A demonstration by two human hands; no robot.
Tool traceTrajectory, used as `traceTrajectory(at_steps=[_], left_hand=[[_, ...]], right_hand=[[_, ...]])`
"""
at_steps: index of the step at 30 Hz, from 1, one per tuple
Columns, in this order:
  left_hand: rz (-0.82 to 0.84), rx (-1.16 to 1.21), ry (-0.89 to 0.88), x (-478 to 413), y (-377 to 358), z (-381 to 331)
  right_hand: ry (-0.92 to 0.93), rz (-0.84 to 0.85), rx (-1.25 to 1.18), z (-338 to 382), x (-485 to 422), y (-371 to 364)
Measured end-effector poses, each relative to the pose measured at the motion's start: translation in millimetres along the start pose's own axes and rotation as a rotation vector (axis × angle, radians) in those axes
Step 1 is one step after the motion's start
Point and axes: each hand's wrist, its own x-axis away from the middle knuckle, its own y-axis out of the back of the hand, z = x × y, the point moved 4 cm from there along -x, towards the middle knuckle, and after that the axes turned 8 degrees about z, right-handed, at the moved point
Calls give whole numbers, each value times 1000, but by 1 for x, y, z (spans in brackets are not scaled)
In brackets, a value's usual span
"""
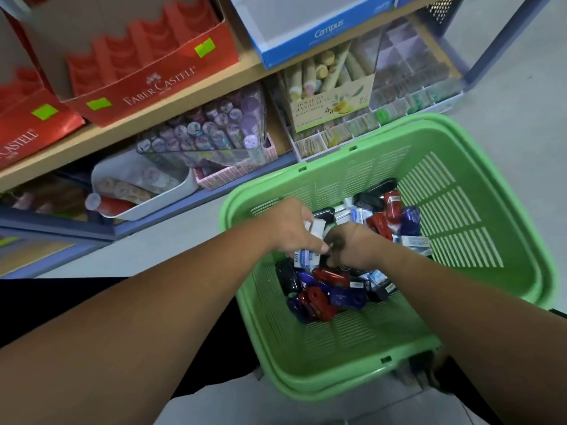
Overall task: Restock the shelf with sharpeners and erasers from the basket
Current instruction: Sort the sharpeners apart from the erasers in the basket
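Green basket (460, 142) at lower right of the frame, sharpeners (322, 297) and erasers (414, 242) heaped at its middle with bare slatted walls around, left hand (288, 228) pinching several erasers, right hand (352, 248) curled into the heap, its grip hidden, shelf (153, 118) edge at upper left, open floor (184, 237) between.

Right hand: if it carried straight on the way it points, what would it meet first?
The right hand would likely meet the red sharpener just below it in the basket; depth is unclear.
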Motion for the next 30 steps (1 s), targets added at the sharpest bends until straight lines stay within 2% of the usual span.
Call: traceTrajectory(at_steps=[7, 9, 12, 13, 19, 24, 28, 29, 30], left_hand=[[-73, 132, -25, 8, -1, 17], [-117, 85, 10, 8, 1, 20], [-208, -136, 67, 8, 7, 17], [-219, -146, 68, 8, 8, 19], [-149, 173, -27, 1, 6, 24], [-137, 41, -27, 0, 6, 22], [-127, -69, 41, -4, 3, 27], [-115, -73, 57, -4, 1, 28], [-101, -77, 68, -4, -1, 29]], right_hand=[[13, -41, -309, -5, 14, 13], [26, -33, -344, -3, 16, 14], [21, -39, -246, -2, 14, 15], [7, -24, -227, -2, 13, 14], [-47, 32, -242, 8, -4, 3], [-58, 118, -187, 17, -12, 4], [-96, 143, -392, 8, -11, 9], [-83, 64, -283, 4, -13, 11], [-65, -18, -73, 0, -16, 12]])
